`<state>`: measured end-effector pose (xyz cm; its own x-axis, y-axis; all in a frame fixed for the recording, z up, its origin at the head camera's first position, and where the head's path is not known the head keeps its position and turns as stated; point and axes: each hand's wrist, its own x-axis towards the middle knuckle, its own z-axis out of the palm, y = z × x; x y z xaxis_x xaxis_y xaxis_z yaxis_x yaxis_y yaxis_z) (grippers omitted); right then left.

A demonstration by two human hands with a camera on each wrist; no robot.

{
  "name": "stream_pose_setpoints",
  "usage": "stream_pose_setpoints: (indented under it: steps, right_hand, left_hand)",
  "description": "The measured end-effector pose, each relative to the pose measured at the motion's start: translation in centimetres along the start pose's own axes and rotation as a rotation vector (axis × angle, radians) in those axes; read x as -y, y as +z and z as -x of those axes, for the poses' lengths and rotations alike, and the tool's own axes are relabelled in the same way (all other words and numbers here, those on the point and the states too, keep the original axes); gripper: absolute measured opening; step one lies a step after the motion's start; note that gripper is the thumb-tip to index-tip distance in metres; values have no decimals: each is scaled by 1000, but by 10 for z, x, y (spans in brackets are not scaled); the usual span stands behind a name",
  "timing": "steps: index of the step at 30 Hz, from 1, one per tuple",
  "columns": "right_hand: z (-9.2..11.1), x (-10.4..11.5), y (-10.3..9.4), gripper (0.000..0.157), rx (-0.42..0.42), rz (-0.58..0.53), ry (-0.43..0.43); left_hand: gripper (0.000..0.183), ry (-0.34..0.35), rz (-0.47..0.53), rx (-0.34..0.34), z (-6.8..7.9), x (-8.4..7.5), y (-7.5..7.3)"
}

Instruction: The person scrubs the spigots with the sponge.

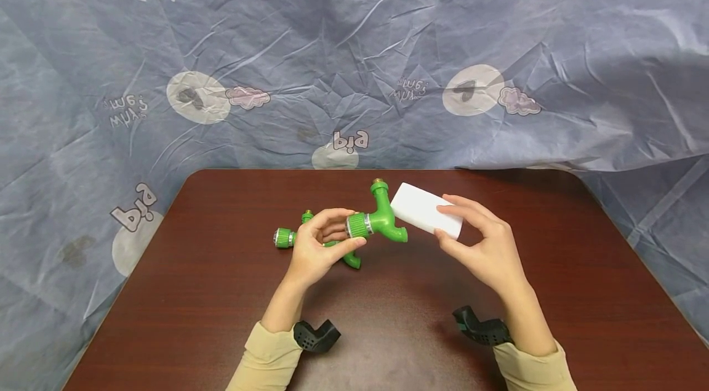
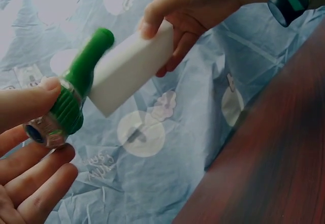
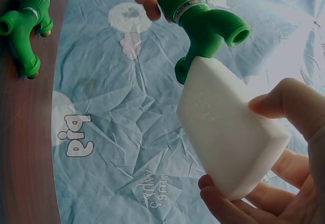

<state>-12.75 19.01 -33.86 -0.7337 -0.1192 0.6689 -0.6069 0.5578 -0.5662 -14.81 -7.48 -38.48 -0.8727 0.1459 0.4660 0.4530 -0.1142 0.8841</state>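
Observation:
My left hand [image 1: 316,249] pinches a green tap [image 1: 382,218] by its ribbed handle, between thumb and fingers, above the table. The tap has a brass-coloured threaded end and a curved spout. My right hand [image 1: 487,243] grips a white sponge [image 1: 425,209], a rectangular block, by its near end. In the right wrist view the sponge's far corner [image 3: 203,66] overlaps the tap body [image 3: 200,28]; whether they touch I cannot tell for sure. Behind the left hand, further green taps [image 1: 351,258] lie on the table, partly hidden; the right wrist view shows two [image 3: 23,36].
A dark red-brown wooden table [image 1: 221,311] spreads beneath both hands. Behind it hangs a creased grey-blue cloth [image 1: 310,58] with printed words and pictures. Black wrist devices [image 1: 317,337] sit on both forearms, near the beige sleeves [image 1: 271,351].

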Motion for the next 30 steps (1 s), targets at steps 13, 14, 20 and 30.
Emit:
stream_pose_setpoints:
  steps: [13, 14, 20, 30]
  right_hand:
    - [-4, 30, 0, 34, 53, -23, -35]
    - [-4, 30, 0, 34, 56, -26, -37]
    - [-4, 30, 2, 35, 35, -69, -89]
    - [-4, 25, 9, 35, 68, -167, -271]
  left_hand:
    - [42, -32, -149, 94, 1, -28, 4]
    - [42, -39, -148, 96, 1, -28, 4]
    - [44, -52, -155, 114, 1, -28, 5]
    - [43, -45, -146, 125, 2, -26, 8]
